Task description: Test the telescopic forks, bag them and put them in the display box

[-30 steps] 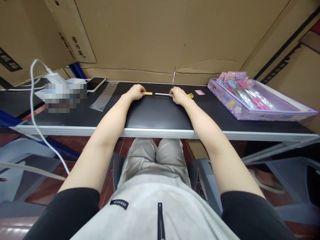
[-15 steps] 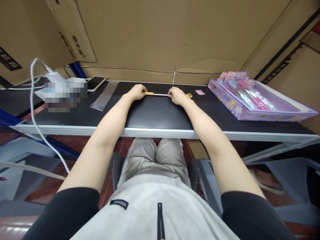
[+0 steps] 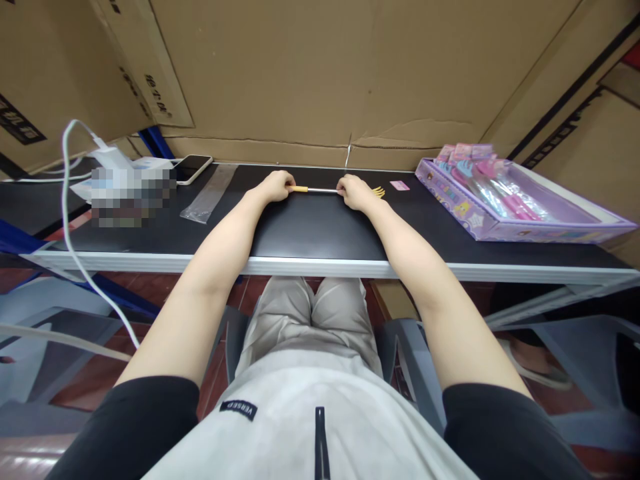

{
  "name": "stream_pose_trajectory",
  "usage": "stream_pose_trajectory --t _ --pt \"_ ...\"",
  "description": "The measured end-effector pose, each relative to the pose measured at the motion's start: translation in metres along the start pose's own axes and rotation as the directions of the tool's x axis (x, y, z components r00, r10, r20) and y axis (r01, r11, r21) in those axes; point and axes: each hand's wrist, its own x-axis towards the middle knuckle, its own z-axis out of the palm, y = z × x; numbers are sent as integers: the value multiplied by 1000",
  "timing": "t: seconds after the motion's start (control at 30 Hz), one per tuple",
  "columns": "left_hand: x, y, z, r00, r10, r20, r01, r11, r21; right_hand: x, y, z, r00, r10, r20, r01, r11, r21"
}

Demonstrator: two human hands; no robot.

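A telescopic back scratcher [image 3: 323, 191] with a yellow handle, a thin metal rod and a yellow claw lies level across the far part of the black table. My left hand [image 3: 277, 186] is closed around the end of its yellow handle. My right hand [image 3: 356, 192] pinches the rod near the claw end, and the yellow prongs stick out past the wrist. Part of the rod is hidden by the right hand. Just right of the claw, a small pink card [image 3: 400, 185] lies flat.
A purple display box [image 3: 470, 210] with several wrapped pink and blue back scratchers stands at the right. To the left are a clear plastic bag [image 3: 207, 193], a phone [image 3: 193, 169] and a white charger with cable [image 3: 114, 159]. A cardboard wall [image 3: 300, 73] closes the back.
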Motion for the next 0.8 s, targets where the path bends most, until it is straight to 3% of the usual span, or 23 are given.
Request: stream_pose_trajectory --t 0.63,0.8 --pt "0 -2 -1 1000 10 -20 -10 1000 -23 -5 -3 -4 999 12 -44 -10 999 36" --pt "2 -13 2 998 7 -57 -12 996 -93 -6 -5 -7 999 -17 -51 21 997 75"
